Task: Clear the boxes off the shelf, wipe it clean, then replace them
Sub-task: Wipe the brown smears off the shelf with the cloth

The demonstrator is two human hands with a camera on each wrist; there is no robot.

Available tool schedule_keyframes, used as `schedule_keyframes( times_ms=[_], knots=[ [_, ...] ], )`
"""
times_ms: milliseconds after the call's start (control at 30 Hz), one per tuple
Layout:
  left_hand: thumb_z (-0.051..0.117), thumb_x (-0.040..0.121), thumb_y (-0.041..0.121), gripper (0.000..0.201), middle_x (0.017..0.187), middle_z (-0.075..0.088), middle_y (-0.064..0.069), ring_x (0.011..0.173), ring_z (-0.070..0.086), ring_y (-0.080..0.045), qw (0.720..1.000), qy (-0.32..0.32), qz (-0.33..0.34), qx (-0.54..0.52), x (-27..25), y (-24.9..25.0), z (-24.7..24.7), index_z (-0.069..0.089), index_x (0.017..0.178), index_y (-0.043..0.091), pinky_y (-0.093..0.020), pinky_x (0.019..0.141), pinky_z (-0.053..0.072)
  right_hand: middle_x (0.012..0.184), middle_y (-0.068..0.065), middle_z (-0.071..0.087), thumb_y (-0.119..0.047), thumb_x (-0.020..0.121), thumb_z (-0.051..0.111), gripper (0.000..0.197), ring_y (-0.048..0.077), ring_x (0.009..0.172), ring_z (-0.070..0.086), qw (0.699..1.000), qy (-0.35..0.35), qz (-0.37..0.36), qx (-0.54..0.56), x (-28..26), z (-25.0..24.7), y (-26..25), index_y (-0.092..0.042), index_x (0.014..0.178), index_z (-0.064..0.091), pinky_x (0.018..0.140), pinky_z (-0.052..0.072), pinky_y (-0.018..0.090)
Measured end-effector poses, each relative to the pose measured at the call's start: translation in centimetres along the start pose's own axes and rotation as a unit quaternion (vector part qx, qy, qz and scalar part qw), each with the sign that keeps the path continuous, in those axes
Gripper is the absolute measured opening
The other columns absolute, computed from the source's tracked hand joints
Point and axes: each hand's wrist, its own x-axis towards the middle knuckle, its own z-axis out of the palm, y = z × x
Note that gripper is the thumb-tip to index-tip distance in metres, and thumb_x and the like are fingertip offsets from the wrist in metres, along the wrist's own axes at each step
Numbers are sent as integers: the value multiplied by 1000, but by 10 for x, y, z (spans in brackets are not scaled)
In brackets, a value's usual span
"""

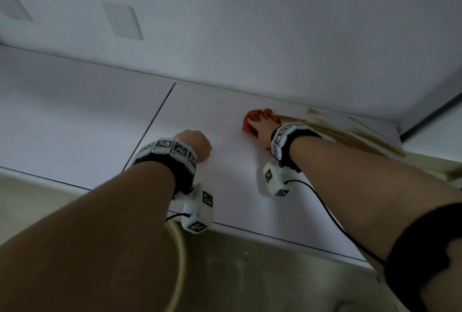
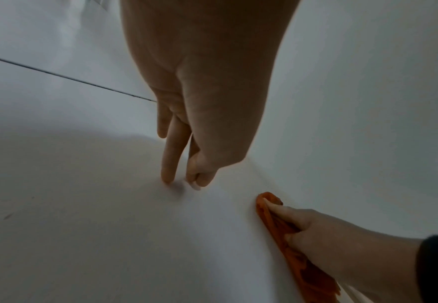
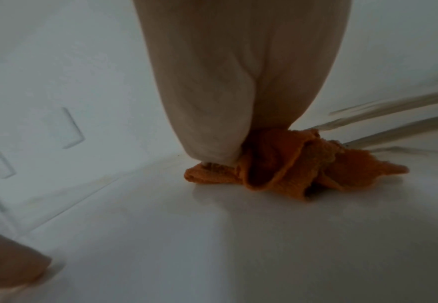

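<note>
The wiping step is in hand; the right hand (image 1: pixel 260 124) grasps the orange cloth (image 1: pixel 251 122) on the bare shelf (image 1: pixel 200 117) near the back wall; the left hand (image 1: pixel 193 144) rests there on relaxed fingertips; no boxes are visible; next, I judge, sweep across the brown streaks (image 1: pixel 350 132).

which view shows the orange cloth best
The right wrist view: the orange cloth sits close up, its folds clear under the right hand. The head view shows it small and mostly covered by that hand. The left wrist view shows only its edge, seen side-on along the shelf.
</note>
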Motion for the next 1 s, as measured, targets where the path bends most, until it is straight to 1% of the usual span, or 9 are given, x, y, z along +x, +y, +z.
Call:
schedule_keyframes(
  times_ms=[133, 233, 333, 533, 600, 667, 767, 867, 1000],
  knots=[
    [52, 93, 22, 37, 134, 56, -4, 124, 52, -23, 1000, -4, 9, -4, -2, -2, -3, 59, 128, 17, -30, 103, 43, 157, 15, 4, -25, 101, 30, 54, 29, 145, 6, 999, -45, 21, 14, -10, 13, -12, -12, 150, 12, 116, 7, 31],
    [51, 92, 18, 39, 136, 54, -5, 126, 50, -23, 1000, 4, 9, -16, -4, -2, -5, 57, 131, 17, -30, 106, 41, 156, 14, -17, -21, 97, 40, 70, 35, 144, -12, 994, -92, -53, -32, -24, 23, -40, -20, 151, -4, 117, 0, 43],
    [47, 93, 14, 43, 141, 49, -4, 130, 46, -23, 999, 14, 8, -38, -5, -6, -4, 53, 135, 19, -30, 108, 38, 155, 14, -21, -18, 95, 45, 76, 38, 143, -16, 987, -108, -100, -69, -26, 25, -60, -24, 150, -7, 116, 0, 49],
    [45, 89, 12, 36, 126, 60, -9, 115, 56, -26, 999, 7, -39, -13, 4, -21, 5, 63, 121, 11, -30, 94, 46, 157, 14, -15, -21, 99, 37, 66, 34, 145, -10, 993, -87, -74, -26, -3, 11, -57, -19, 152, -3, 116, -3, 40],
    [47, 87, 14, 32, 117, 64, -10, 107, 60, -27, 999, 3, -43, -1, 7, -24, 6, 66, 112, 10, -29, 84, 47, 157, 15, 1, -25, 101, 29, 56, 32, 145, 4, 997, -61, -29, 40, 12, 8, -56, -9, 151, 8, 116, 5, 35],
    [49, 87, 17, 28, 110, 65, -10, 101, 61, -27, 999, 6, -46, 7, 12, -25, 8, 68, 106, 10, -27, 75, 45, 154, 14, 16, -27, 101, 24, 49, 31, 141, 18, 997, -38, 2, 67, 29, 5, -53, -9, 147, 22, 114, 13, 32],
    [50, 87, 19, 19, 89, 61, -9, 83, 57, -26, 998, 15, -66, -7, 14, -20, 10, 65, 88, 8, -25, 70, 42, 156, 12, 10, -30, 101, 19, 51, 30, 144, 12, 997, -38, 19, 69, 46, -1, -42, -12, 148, 19, 115, 9, 34],
    [48, 88, 17, 24, 69, 51, -5, 74, 52, -25, 995, 34, -88, -32, 13, -17, 11, 52, 66, 9, -24, 68, 41, 154, 13, 17, -25, 100, 27, 49, 34, 141, 19, 998, -3, 22, 63, 48, -5, -21, -13, 147, 24, 114, 16, 36],
    [48, 88, 18, 16, 87, 58, -8, 76, 51, -24, 996, 29, -79, -35, 16, -19, 8, 63, 88, 10, -24, 69, 41, 156, 18, 10, -19, 98, 37, 55, 40, 143, 13, 1000, 4, 19, 24, 27, -5, 1, -22, 150, 18, 115, 15, 47]
  ],
)
